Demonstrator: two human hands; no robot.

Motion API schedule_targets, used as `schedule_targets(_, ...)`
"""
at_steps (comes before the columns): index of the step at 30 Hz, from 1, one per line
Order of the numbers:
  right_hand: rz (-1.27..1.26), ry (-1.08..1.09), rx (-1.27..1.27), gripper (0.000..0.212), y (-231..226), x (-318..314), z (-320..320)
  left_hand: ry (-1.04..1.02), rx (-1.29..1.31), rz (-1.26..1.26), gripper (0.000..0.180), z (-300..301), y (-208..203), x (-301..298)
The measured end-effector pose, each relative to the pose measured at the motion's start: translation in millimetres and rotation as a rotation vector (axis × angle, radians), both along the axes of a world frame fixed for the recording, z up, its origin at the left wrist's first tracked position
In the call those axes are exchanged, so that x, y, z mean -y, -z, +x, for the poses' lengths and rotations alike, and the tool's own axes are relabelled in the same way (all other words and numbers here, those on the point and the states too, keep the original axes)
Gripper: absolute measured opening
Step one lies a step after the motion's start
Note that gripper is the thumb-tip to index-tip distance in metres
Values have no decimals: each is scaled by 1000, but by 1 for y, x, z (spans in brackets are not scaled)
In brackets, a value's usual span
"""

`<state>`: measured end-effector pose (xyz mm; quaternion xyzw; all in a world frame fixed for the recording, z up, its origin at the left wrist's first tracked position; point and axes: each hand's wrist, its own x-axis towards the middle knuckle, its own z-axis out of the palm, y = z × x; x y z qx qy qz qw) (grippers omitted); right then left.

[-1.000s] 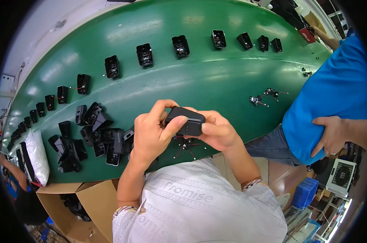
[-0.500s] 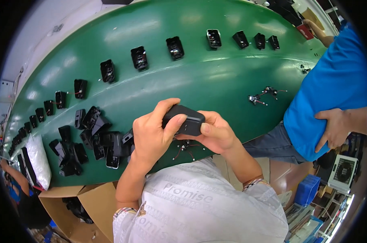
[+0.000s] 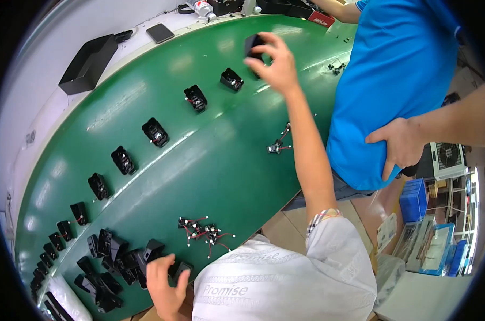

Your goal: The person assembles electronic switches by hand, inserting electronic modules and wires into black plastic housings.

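My right hand [image 3: 279, 65] reaches out over the far part of the green table. Between its thumb and fingers it grips a black plastic housing [image 3: 251, 46], close to the far end of a curved row of open black housings [image 3: 155, 132] with small wired parts inside. Part of another housing shows just below this hand. My left hand [image 3: 166, 286] is low at the near edge, fingers apart and holding nothing. It is beside a heap of loose black housings [image 3: 126, 263]. A cluster of small black modules with red wires [image 3: 204, 232] lies between my arms.
A co-worker in a blue shirt [image 3: 384, 91] stands close on the right, beside more wired modules [image 3: 278, 145]. On the far ledge are a black tray [image 3: 90, 63] and a phone [image 3: 160, 33]. A white plastic bag [image 3: 70, 299] lies at lower left.
My hands have parted. The right one has carried the black housing away to the far end of the row; the left has let go and dropped toward the heap. The view has turned.
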<state>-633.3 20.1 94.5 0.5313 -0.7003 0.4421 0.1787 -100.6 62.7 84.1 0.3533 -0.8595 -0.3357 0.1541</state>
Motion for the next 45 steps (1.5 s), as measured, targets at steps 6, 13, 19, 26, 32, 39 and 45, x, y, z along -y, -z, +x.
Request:
schedule_targets(6, 332, 490, -261, 21, 40, -1, -186, -3, 242, -10, 55, 16, 16, -16)
schedule_targets(13, 695, 436, -178, 26, 81, -26, -239, 26, 435, 55, 61, 3, 0, -16)
schedule_targets(19, 802, 287, -340, 32, 70, -28, -247, 110, 471, 5, 61, -5, -2, -15)
schedule_targets(26, 716, 594, -448, 47, 85, -31, -211, 224, 434, -240, 42, -11, -21, -13)
schedule_targets(32, -79, 557, -147, 38, 68, 26, -110, 241, 281, -184, 45, 12, 23, -16)
schedule_targets(39, 164, -530, 168, 14, 4, -41, 152, 147, -97, -106, 51, 26, 22, -15)
schedule_targets(45, 711, -709, 486, 22, 53, -98, 243, -190, -749, 488, 57, 11, 44, -33)
